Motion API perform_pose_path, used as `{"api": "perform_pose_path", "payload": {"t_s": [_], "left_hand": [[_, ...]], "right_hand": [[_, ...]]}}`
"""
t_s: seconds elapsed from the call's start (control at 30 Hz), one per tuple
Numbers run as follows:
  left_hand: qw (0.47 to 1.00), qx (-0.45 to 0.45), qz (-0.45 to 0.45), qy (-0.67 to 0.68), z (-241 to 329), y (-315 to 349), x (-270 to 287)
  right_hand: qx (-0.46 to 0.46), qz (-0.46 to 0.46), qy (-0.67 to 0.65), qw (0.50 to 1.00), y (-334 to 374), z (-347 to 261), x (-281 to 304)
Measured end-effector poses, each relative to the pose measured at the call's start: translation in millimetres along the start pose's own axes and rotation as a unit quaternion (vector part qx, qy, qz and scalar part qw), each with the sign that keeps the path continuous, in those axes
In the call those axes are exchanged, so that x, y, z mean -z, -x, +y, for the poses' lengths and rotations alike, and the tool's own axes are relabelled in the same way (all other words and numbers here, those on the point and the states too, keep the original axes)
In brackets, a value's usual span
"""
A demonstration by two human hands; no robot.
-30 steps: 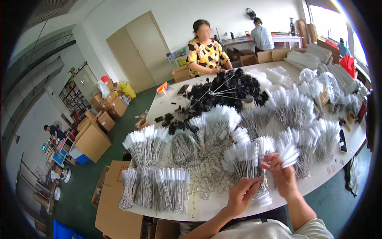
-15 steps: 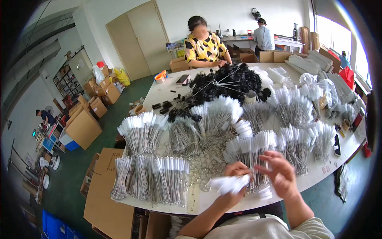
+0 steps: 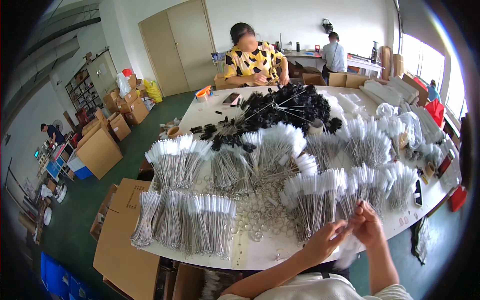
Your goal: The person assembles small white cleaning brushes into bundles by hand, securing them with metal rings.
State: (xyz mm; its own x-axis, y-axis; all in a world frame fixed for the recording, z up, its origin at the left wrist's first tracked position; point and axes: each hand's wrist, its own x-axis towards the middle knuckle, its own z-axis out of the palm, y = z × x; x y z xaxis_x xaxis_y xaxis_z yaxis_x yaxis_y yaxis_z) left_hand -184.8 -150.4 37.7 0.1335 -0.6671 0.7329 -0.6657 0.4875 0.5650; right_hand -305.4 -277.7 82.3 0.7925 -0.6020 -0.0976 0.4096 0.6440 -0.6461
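In front of me, near the table's front edge, my left hand (image 3: 326,241) and my right hand (image 3: 367,223) meet with their fingertips pinched together. A blurred clutch of white-bristled wire brushes (image 3: 348,252) hangs below them, seemingly from my left hand. Whatever my right fingers pinch is too small to make out. Just beyond my hands stand bunches of wire brushes (image 3: 315,197) with white bristle heads up and thin twisted metal stems. More such bunches (image 3: 212,222) stand to the left. Small metal rings (image 3: 257,220) lie scattered between the left and right bunches.
A heap of black-bristled brushes (image 3: 295,107) lies mid-table, a co-worker (image 3: 255,62) seated behind it. There are a tape roll (image 3: 203,93), a phone (image 3: 231,99), plastic bags (image 3: 410,120) and a dark phone-like object (image 3: 418,194). A cardboard box (image 3: 122,235) stands left of the table.
My left hand has moved right to meet my right hand, and the white brushes have swung down below them. My right fingers, spread before, are now pinched. The co-worker's hands have drawn back from the black heap.
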Motion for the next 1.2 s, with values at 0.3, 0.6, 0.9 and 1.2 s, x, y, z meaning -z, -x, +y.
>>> {"api": "perform_pose_path", "payload": {"t_s": [0.3, 0.6, 0.9, 1.2], "left_hand": [[0.988, 0.104, -0.048, 0.099, -3.8, 32.6, 2.3], [0.98, 0.147, -0.117, 0.072, -3.6, 53.2, -0.4], [0.995, 0.039, -0.094, 0.01, 6.9, 35.0, 4.9], [0.947, 0.29, 0.05, -0.129, 17.1, 59.2, 57.0]], "right_hand": [[-0.205, -0.095, 0.973, -0.052, 55.8, -28.1, 47.7], [-0.17, -0.172, 0.632, 0.736, 39.0, 14.2, 31.7], [-0.372, -0.155, 0.315, 0.859, 32.0, 16.8, 51.1], [-0.029, -0.136, 0.865, 0.483, 51.4, -34.6, 47.7]]}}
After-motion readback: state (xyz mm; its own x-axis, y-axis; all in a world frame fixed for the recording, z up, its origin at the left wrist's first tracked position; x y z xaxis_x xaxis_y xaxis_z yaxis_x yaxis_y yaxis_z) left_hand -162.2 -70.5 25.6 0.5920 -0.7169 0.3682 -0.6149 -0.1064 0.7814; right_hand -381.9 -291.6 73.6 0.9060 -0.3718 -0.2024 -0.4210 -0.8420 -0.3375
